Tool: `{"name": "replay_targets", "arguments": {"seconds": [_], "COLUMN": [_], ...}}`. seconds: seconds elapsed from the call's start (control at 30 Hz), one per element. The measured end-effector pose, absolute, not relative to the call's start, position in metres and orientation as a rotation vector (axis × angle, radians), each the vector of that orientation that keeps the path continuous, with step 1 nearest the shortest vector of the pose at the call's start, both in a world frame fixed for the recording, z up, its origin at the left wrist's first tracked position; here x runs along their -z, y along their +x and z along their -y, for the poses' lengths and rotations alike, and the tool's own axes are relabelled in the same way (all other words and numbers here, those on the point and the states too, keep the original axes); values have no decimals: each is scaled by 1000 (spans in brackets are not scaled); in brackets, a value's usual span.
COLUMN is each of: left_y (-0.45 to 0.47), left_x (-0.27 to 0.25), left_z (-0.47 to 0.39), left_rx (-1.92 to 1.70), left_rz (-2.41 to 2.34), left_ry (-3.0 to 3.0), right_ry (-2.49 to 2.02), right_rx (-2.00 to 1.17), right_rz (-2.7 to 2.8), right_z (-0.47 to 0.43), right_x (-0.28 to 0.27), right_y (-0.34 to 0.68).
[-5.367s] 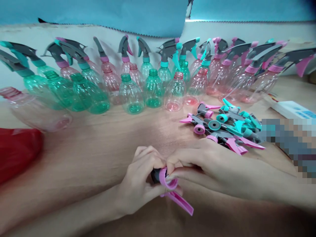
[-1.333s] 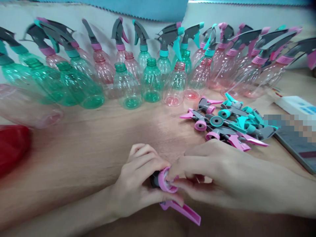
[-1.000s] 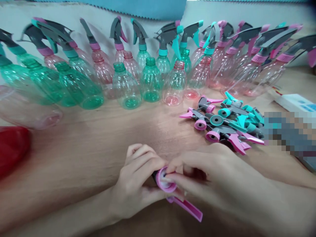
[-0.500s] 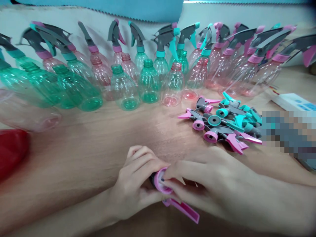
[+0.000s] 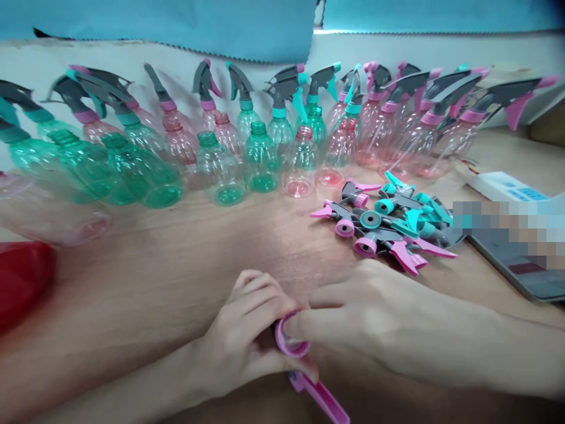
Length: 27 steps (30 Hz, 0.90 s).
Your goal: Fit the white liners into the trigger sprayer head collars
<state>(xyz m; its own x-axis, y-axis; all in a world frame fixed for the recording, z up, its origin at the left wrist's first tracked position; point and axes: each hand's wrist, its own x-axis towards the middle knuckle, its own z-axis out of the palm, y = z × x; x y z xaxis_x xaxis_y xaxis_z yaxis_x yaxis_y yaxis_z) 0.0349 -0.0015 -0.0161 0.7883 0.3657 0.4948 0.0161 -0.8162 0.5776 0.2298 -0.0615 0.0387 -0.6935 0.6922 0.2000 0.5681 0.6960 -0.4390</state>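
Note:
My left hand (image 5: 251, 330) is closed around a trigger spray head with a grey body and a pink screw collar (image 5: 292, 335). The collar's open end faces up toward me, and a pink trigger lever (image 5: 324, 400) sticks out below my thumb. My right hand (image 5: 362, 321) comes in from the right, one fingertip pressed into the collar's opening. Its other fingers curl out of sight, so anything in them is hidden. Beyond my right hand lies a pile of loose spray heads (image 5: 375, 221) with pink and teal collars.
Along the wall stand pink and green bottles, some topped with spray heads (image 5: 282, 88), others open-necked (image 5: 260, 159). A clear pinkish bottle (image 5: 53, 212) and a red object (image 5: 24, 282) are at left. A dark phone-like device (image 5: 521, 265) and a white box (image 5: 507, 185) lie at right.
My right fingers were pinched together at the collar; now a single finger pushes into it. The spray head has dipped slightly. The whole view has tilted up a little.

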Motion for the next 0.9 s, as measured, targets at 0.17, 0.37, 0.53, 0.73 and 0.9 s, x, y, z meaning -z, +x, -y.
{"name": "replay_targets", "arguments": {"seconds": [0.17, 0.37, 0.53, 0.73, 0.9], "left_y": [39, 48, 77, 134, 181], "left_x": [12, 13, 15, 5, 2], "left_z": [0, -5, -15, -38, -53], "left_rx": [-652, -530, -512, -779, -981], "left_rz": [-334, -647, -841, -857, -864], "left_ry": [2321, 2212, 2123, 2135, 2185], "right_ry": [-1073, -1312, -1635, -1790, -1806], "right_rx": [-594, -549, -494, -493, -271], "right_rz": [2660, 2453, 2267, 1997, 1937], "right_z": [54, 71, 90, 110, 113], "right_x": [-44, -50, -49, -44, -37], "right_y": [236, 256, 297, 336, 362]}}
